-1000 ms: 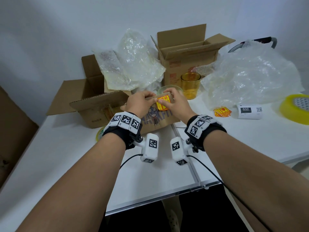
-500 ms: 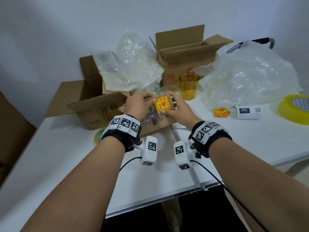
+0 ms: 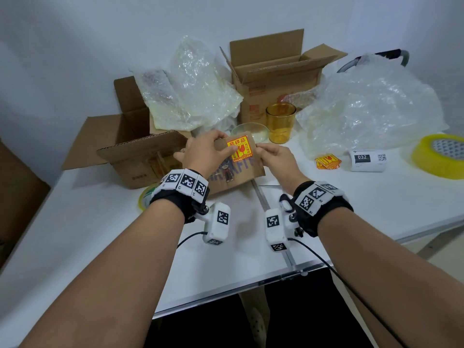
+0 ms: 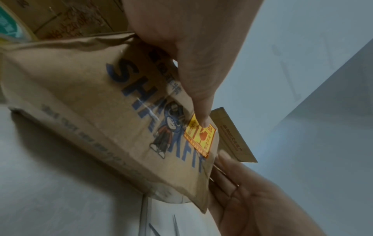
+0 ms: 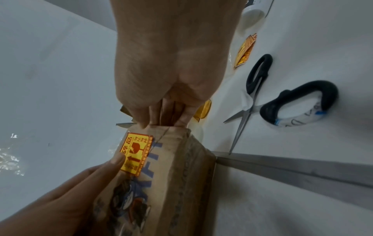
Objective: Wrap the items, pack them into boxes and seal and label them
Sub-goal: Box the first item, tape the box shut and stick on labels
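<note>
The printed cardboard box point(image 3: 236, 169) sits closed at the table's centre, tilted up toward the person, with a yellow-and-red fragile sticker point(image 3: 241, 149) on its top face near the far right corner. It looks light and fairly stiff, though its skin is creased, so I judge it would dent under a hard squeeze — best taken by opposite edges. The left hand point(image 3: 206, 154) curls over the far left edge, and its thumb point(image 4: 203, 118) presses flat on the sticker; the right hand point(image 3: 275, 156) grips the right edge, fingers point(image 5: 173, 115) close together and curled over the rim, thumb on top. The sticker is thin and likely to wrinkle if rubbed from one corner, so smoothing outward seems wise. At 12 o'clock, just beyond the box, stand a clear glass bowl point(image 3: 249, 130) and an amber glass point(image 3: 280, 123), both breakable and near. An open carton point(image 3: 140, 156) crowds 9 o'clock; bubble wrap point(image 3: 371, 109) lies at 2. Spare stickers point(image 3: 327, 162), a label roll point(image 3: 367, 160) and yellow tape point(image 3: 440, 156) sit at 3 — scissors point(image 5: 250, 97) lie that way too. Open room is toward 6, up to the table edge point(image 3: 226, 295).
</note>
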`<state>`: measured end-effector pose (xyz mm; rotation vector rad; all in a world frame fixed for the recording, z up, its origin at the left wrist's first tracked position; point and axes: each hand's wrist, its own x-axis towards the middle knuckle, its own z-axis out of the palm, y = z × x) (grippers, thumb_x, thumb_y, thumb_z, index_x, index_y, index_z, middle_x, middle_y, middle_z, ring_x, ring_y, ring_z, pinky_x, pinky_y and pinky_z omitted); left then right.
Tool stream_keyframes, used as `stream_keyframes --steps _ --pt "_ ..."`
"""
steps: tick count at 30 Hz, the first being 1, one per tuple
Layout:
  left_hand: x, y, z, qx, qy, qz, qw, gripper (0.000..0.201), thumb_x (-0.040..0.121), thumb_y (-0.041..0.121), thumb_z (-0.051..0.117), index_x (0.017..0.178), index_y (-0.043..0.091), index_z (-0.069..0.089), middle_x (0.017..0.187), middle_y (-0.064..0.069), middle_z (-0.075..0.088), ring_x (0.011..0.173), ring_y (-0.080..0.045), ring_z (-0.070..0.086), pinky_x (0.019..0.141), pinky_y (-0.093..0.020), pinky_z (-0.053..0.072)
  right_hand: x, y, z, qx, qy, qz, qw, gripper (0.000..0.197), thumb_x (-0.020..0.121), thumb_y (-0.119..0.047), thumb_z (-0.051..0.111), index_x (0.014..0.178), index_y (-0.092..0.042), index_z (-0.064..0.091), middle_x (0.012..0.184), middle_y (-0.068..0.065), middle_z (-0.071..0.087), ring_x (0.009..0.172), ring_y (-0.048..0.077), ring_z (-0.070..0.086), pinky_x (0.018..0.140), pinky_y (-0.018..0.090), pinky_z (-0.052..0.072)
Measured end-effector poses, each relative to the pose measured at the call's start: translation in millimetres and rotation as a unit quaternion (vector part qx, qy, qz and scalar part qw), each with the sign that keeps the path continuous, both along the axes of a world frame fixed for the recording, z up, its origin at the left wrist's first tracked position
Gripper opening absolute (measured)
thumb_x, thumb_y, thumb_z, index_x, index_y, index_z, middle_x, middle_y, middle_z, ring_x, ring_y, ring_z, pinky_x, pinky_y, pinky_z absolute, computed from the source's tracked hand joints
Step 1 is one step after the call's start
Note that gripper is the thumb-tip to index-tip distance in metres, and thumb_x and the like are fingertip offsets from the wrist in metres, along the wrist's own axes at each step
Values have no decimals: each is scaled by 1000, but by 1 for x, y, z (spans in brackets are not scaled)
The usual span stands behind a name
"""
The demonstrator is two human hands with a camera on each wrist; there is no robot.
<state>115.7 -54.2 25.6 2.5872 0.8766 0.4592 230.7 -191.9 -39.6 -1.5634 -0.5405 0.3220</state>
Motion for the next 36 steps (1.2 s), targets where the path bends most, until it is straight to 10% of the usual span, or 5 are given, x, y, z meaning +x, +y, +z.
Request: stream_keyframes --steps 5,15,23,31,36 --pt "-1 -5 -5 69 30 -8 997 57 74 73 64 120 45 48 134 16 51 125 -26 39 87 -50 28 -6 6 2 -46 -65 -21 997 26 84 -22 74 106 -9 67 95 -6 67 82 -2 60 68 1 44" --pt "-4 -3 -3 11 -21 -7 1000 23 89 55 60 111 46 58 111 13 59 123 -24 43 94 -49 27 -2 1 1 -30 -62 -10 998 11 86 -7 69 97 -8 71 97 8 72 94 19 66 94 39 53" --pt "-10 -8 -7 -10 -75 -1 997 26 98 55 44 104 44 67 84 13 58 111 -24 52 98 -50 31 -5 -8 4 -28 -68 -24 997 32 92 -45 59 101 -16 70 96 0 71 89 15 68 84 38 57" --pt "-18 -17 -15 29 -85 -24 996 27 83 60 64 101 40 63 109 19 64 115 -20 42 94 -49 28 -11 -7 18 -4 -122 -1 992 27 88 -21 70 114 -23 72 108 -3 58 97 15 65 83 20 54" --pt "-20 -15 -18 -6 -113 -34 993 20 90 53 59 98 37 67 89 18 59 115 -22 42 98 -52 32 -12 -6 14 18 -108 -5 994 23 94 -23 62 115 -21 72 98 -4 56 100 17 64 92 36 55"
